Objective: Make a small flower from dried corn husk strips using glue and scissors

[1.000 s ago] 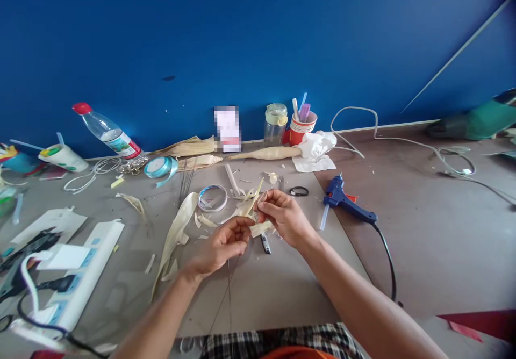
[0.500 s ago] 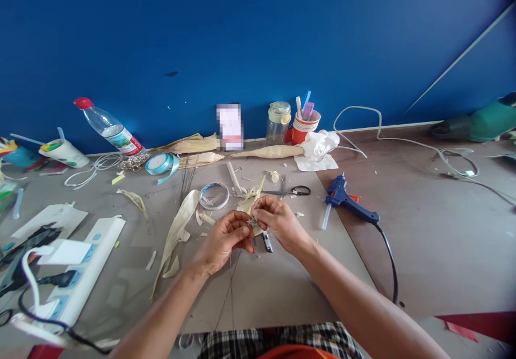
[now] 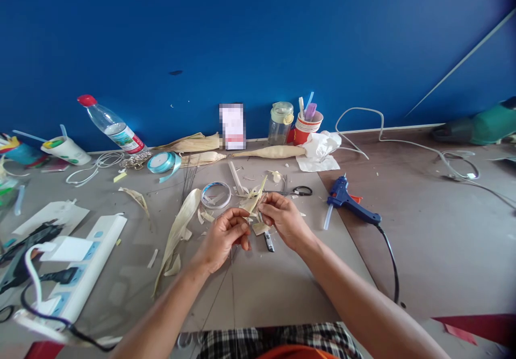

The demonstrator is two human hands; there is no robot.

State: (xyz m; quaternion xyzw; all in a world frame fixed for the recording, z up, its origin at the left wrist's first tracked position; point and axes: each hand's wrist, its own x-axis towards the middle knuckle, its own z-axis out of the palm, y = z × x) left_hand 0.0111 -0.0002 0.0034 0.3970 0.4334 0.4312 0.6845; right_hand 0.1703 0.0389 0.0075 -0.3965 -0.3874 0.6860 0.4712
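My left hand (image 3: 226,236) is closed in a pinch, with a thin dark wire (image 3: 233,289) running down from it toward the table's near edge. Just across from it, my right hand (image 3: 285,220) pinches something small that its fingers mostly hide. A narrow gap separates the two sets of fingertips. Behind and below them lie dry corn husk scraps (image 3: 260,229) and a utility knife (image 3: 269,242). To the left are a long curled husk strip (image 3: 183,216) and a roll of tape (image 3: 216,195).
A blue glue gun (image 3: 350,200) rests at right, its cord trailing forward. A white power strip (image 3: 91,273) lies at left. Along the blue wall stand a tilted bottle (image 3: 120,133), a jar (image 3: 280,125) and red paper cups (image 3: 307,129). Scissors (image 3: 302,191) lie beyond my right hand.
My hands were touching at the fingertips and have drawn slightly apart. The husk scrap and the knife between them show more now. The whole view has shifted a little.
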